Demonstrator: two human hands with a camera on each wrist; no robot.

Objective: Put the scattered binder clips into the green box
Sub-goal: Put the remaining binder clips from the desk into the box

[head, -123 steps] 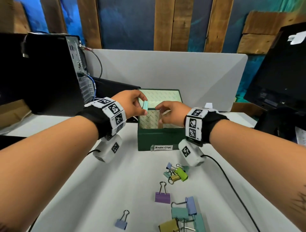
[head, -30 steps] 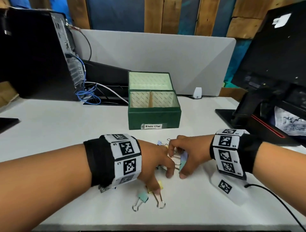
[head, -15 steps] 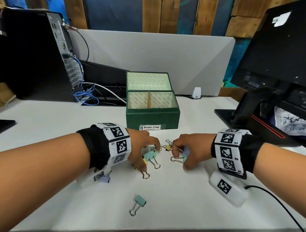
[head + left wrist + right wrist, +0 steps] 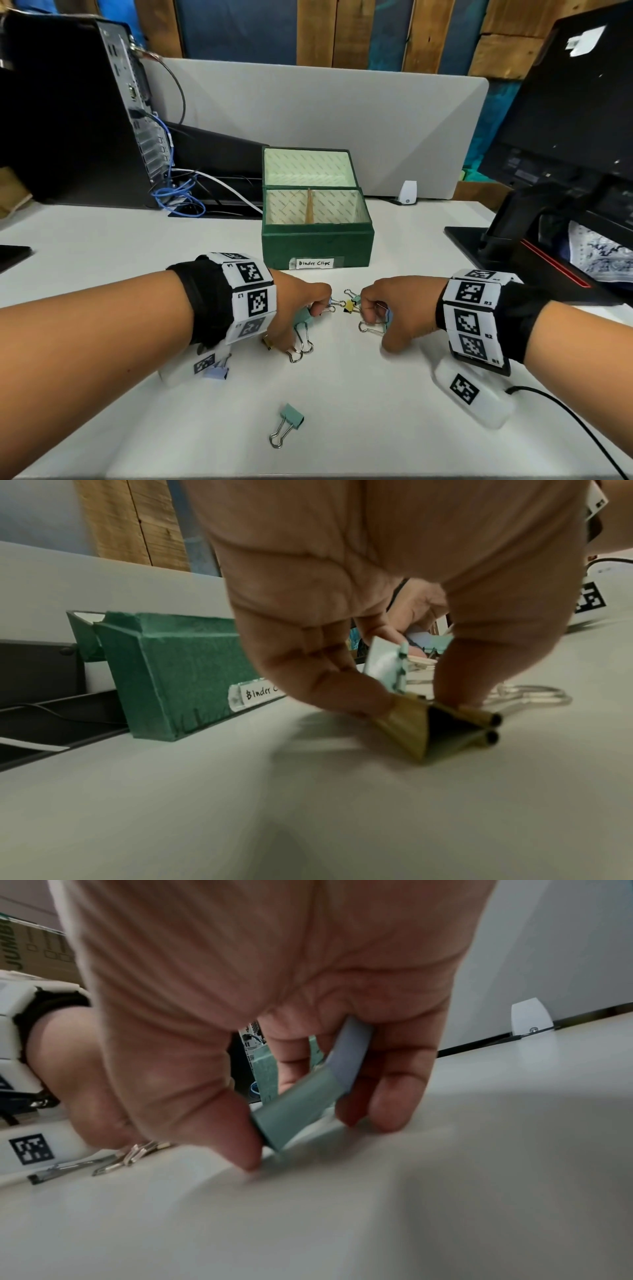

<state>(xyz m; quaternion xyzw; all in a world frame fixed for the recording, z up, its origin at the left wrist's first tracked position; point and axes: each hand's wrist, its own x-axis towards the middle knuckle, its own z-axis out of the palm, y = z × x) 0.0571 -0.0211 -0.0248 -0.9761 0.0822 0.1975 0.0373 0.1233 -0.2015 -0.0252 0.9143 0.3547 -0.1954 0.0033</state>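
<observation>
The green box [image 4: 317, 245] labelled "Binder Clips" stands open on the white desk, just beyond both hands. My left hand [image 4: 298, 308] holds a teal binder clip [image 4: 303, 317] and pinches a gold clip [image 4: 428, 729] against the desk. My right hand [image 4: 397, 315] grips a teal clip [image 4: 296, 1110] and a lavender clip [image 4: 352, 1056] together. Between the hands lie a few small clips [image 4: 349, 303]. A lavender clip [image 4: 216, 371] lies under my left wrist, and a teal clip [image 4: 291, 416] lies alone near the front edge.
A black computer tower [image 4: 68, 113] with cables stands at the back left. A monitor [image 4: 565, 113] and its stand are at the right. A grey divider panel [image 4: 325, 109] runs behind the box. A black cable [image 4: 575, 421] trails from my right wrist.
Both hands moved forward from the near desk toward the small clips in front of the box, carrying the clips they picked up. One teal clip stayed behind near the front edge.
</observation>
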